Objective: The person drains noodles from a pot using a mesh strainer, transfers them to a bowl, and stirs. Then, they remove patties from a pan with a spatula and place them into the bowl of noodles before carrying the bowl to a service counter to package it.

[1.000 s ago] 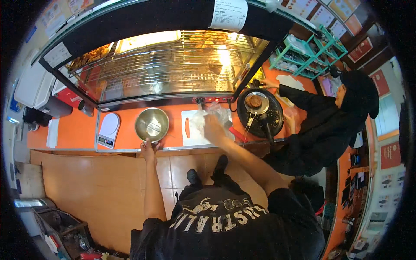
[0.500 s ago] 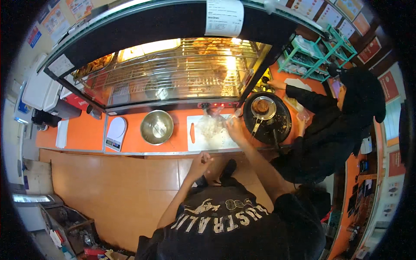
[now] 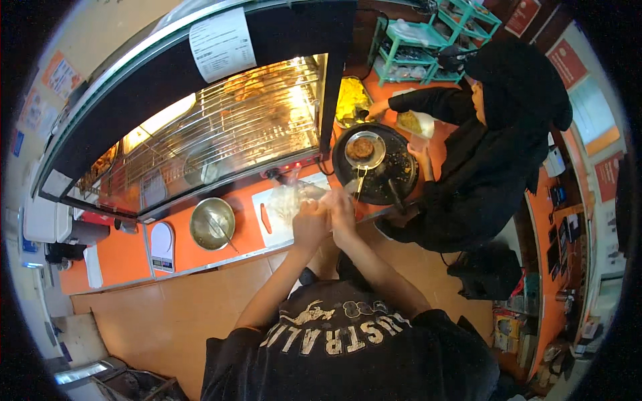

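Observation:
My left hand (image 3: pixel 311 226) and my right hand (image 3: pixel 342 212) meet over the near right edge of a white cutting board (image 3: pixel 259 198). The fingers of both are closed. Something pale and see-through shows between them, too blurred to name. On the board beyond lies a whitish, blurred heap (image 3: pixel 289 202), partly hidden by my hands. Left of the board stands a steel bowl (image 3: pixel 212 224) with a utensil handle sticking out over its rim. To the right of my hands is a round black pan (image 3: pixel 394 177) bearing a strainer (image 3: pixel 369 152) with a browned patty (image 3: pixel 360 148) in it.
A lit glass warming cabinet (image 3: pixel 221 113) runs behind the orange counter (image 3: pixel 120 257). A kitchen scale (image 3: pixel 162 247) stands at left. At right, a co-worker in black (image 3: pixel 495 167) reaches toward a tray of yellow food (image 3: pixel 352 100). Green racks (image 3: pixel 404 50) stand behind.
My left hand has risen to join my right at the cutting board. The view has turned, so the counter slants. The co-worker's hand stays near the yellow food.

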`<state>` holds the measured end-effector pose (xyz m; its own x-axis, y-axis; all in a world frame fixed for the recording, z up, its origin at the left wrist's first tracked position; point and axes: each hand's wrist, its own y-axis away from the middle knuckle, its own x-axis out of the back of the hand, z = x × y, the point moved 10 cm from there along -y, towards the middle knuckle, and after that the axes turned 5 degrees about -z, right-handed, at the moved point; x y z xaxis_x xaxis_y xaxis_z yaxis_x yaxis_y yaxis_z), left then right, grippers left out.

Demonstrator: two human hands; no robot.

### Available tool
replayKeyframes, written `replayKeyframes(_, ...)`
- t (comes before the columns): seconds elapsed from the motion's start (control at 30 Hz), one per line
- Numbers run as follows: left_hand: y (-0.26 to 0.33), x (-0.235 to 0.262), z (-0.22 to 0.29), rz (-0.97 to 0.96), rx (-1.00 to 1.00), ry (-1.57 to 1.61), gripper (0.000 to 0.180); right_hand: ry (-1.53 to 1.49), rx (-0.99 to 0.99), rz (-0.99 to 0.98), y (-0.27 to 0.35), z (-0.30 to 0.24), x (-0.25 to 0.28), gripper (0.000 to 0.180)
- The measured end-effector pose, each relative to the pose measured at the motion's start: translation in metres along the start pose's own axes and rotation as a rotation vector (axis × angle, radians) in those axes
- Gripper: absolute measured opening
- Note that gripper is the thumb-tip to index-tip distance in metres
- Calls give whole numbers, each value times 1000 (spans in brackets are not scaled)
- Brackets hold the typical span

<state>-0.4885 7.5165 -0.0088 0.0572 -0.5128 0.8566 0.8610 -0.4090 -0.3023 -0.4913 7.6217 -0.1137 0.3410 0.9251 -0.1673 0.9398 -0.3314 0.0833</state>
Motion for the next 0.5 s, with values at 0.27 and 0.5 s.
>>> replayKeyframes(0.27,9,-15,28,-85,-202,104,16,-564,-291,-299,-12,23,-13,75)
replayKeyframes(0.5,13,-7,38,-192,-245,106,14,-567,-266,-267,-30,1,-25,76)
